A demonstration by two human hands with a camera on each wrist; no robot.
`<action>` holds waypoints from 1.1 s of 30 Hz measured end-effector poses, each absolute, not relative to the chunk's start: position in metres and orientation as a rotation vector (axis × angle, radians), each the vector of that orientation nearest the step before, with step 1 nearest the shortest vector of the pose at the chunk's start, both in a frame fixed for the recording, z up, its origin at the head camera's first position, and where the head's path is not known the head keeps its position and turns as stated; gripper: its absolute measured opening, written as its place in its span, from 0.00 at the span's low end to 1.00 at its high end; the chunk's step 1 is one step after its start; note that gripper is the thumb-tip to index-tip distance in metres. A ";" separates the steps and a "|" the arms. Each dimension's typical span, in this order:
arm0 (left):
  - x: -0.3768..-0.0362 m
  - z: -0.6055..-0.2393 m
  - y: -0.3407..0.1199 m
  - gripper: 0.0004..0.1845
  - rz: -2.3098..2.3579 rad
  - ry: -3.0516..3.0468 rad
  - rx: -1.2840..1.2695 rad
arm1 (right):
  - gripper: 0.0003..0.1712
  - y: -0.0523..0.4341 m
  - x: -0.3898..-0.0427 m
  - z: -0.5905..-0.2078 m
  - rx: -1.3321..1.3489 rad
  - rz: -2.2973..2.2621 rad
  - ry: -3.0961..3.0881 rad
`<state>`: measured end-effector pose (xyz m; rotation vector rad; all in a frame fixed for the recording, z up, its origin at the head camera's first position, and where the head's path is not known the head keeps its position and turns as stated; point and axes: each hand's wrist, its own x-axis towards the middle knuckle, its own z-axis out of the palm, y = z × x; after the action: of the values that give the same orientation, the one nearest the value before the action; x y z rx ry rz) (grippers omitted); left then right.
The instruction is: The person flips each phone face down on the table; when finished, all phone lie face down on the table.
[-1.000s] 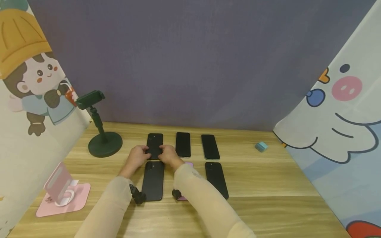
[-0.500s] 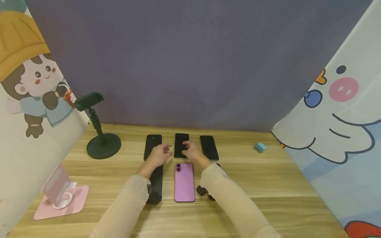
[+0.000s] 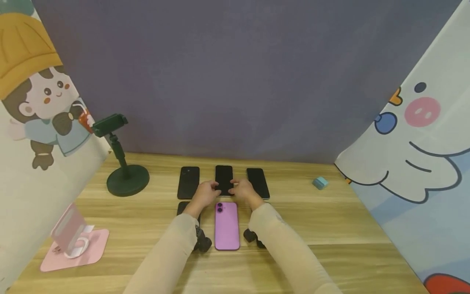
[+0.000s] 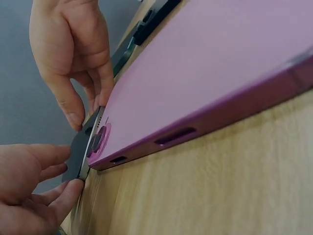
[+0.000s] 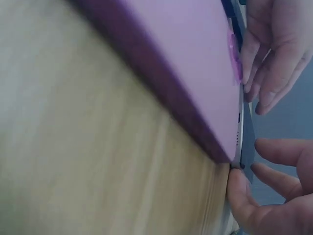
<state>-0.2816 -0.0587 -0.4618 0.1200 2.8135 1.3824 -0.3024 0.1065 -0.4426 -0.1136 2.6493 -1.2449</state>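
A black phone (image 3: 224, 175), screen up, lies in the middle of the back row. My left hand (image 3: 205, 192) is at its left long edge, and my right hand (image 3: 245, 191) is at its right edge. The left wrist view shows my left thumb (image 4: 73, 188) touching the phone's side, with the other fingers fairly straight. In the right wrist view my right thumb (image 5: 237, 183) meets the near corner while the other fingers reach along the side. Just in front lies a pink phone (image 3: 227, 228), back up, between my forearms.
Black phones lie to the left (image 3: 189, 183) and right (image 3: 258, 183) in the back row. My sleeves partly cover another black phone (image 3: 182, 207) in front. A dark green phone stand (image 3: 126, 181) and a pink stand (image 3: 71, 232) are at left; a small blue block (image 3: 320, 183) sits at right.
Both hands have moved right from the left back phone to the middle back one. The left hand has closed the last distance to its edge. The pink phone has come into full sight.
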 end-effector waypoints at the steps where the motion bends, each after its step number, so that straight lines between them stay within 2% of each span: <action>1: -0.282 -0.462 -0.059 0.18 1.371 2.820 0.127 | 0.25 0.106 -0.303 -0.443 -0.098 -1.253 2.654; 17: -0.285 -0.469 -0.058 0.17 1.359 2.882 0.122 | 0.26 0.101 -0.307 -0.451 0.013 -1.398 2.618; 33: -0.282 -0.465 -0.056 0.17 1.321 2.889 0.126 | 0.27 0.106 -0.304 -0.442 -0.016 -1.663 2.386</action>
<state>-0.2816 -0.0563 -0.4646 0.1265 2.8894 1.3207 -0.3040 0.1062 -0.4422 -0.0161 2.3856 -1.6628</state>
